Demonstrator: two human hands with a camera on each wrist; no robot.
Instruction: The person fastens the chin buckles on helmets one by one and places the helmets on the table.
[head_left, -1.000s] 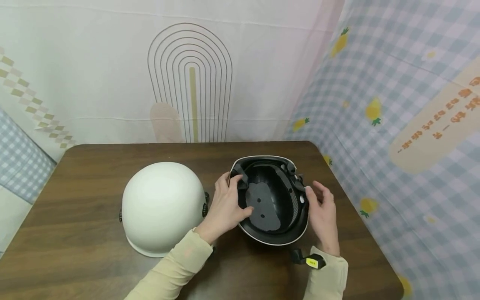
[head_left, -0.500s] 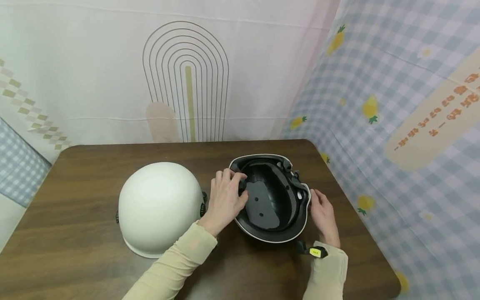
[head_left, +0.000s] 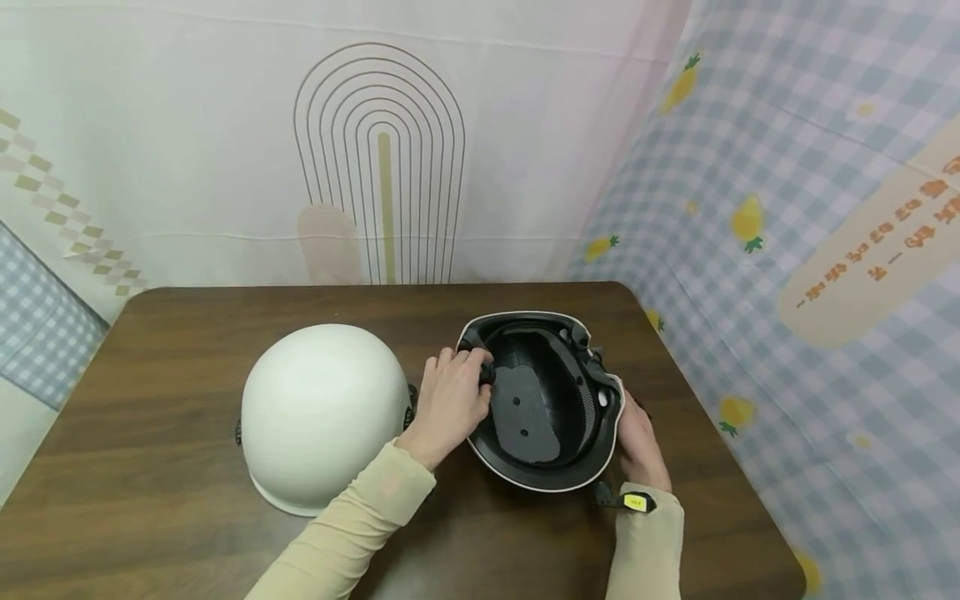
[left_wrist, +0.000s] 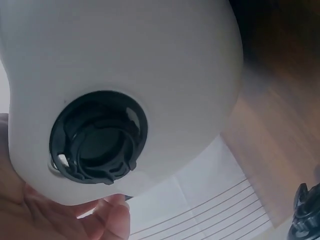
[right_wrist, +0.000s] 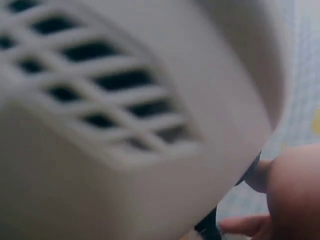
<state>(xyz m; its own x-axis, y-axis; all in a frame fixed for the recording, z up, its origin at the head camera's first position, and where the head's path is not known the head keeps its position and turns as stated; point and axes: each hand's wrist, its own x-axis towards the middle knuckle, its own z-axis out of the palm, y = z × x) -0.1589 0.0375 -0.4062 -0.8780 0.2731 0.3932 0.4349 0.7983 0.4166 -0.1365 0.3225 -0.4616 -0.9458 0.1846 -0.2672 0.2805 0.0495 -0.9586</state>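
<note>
An upturned white helmet (head_left: 525, 417) with a black padded inside lies at the right of the table. My left hand (head_left: 450, 404) grips its left rim, fingers bent over the edge at a black strap piece. In the left wrist view, the fingers (left_wrist: 112, 220) curl at the rim below a black round knob (left_wrist: 100, 137). My right hand (head_left: 641, 442) holds the helmet's right side from outside, with fingertips partly hidden behind the shell. The right wrist view shows its vent grille (right_wrist: 115, 85) close up, the hand (right_wrist: 295, 195) beside black fittings at the edge.
A second white helmet (head_left: 322, 417) stands dome up on the brown wooden table (head_left: 187, 550), just left of my left forearm. Printed white cloth (head_left: 525, 167) hangs behind the table, and blue checked cloth (head_left: 825, 400) along the right side.
My left thumb has moved from over the padding to the left rim. My right hand has gone from the inner right edge to the outside of the shell, fingers now partly out of sight.
</note>
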